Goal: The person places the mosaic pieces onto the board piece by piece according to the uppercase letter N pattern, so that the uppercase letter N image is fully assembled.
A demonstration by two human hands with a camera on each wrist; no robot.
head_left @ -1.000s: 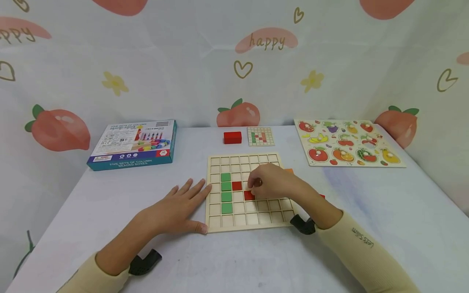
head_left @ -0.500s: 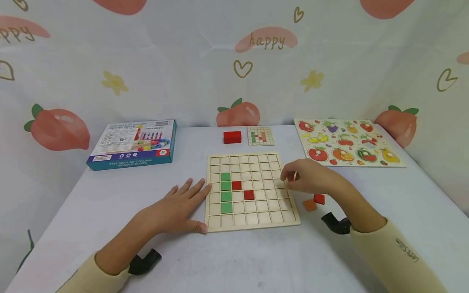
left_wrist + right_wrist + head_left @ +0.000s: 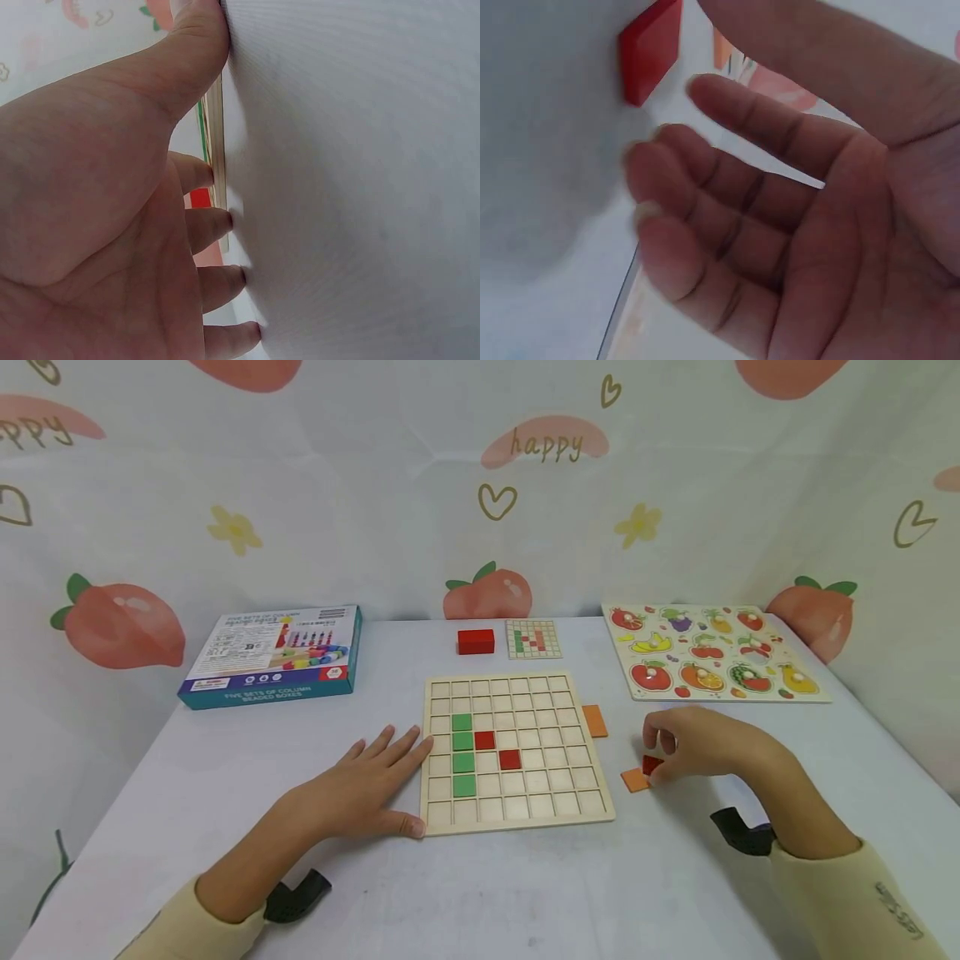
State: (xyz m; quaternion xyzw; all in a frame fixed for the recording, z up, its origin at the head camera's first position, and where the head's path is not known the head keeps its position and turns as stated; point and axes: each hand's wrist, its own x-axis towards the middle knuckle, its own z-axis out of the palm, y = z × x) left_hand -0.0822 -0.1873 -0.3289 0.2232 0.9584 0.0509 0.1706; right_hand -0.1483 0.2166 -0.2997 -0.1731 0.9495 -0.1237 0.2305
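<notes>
Head view: red tile [image 3: 652, 765] right of centre, beside orange tile [image 3: 633, 780], right hand [image 3: 705, 743] now over it, just away from grid board [image 3: 609, 815] mid-frame; apparently a turn from placing to fetching. Fingers and thumb there apart, tile ungripped; left hand [image 3: 348, 793] spread at board's left edge. Upper left, box [image 3: 273, 652] reading "FIVE SETS OF COLUMN BEADED BOXES"; top, "happy" on backdrop [image 3: 360, 502].

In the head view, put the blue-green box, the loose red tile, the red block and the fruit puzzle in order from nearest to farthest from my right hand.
From your right hand:
1. Loose red tile, close in on its left side.
2. Fruit puzzle, just beyond it, back right.
3. Red block, back middle.
4. Blue-green box, back left.
</notes>
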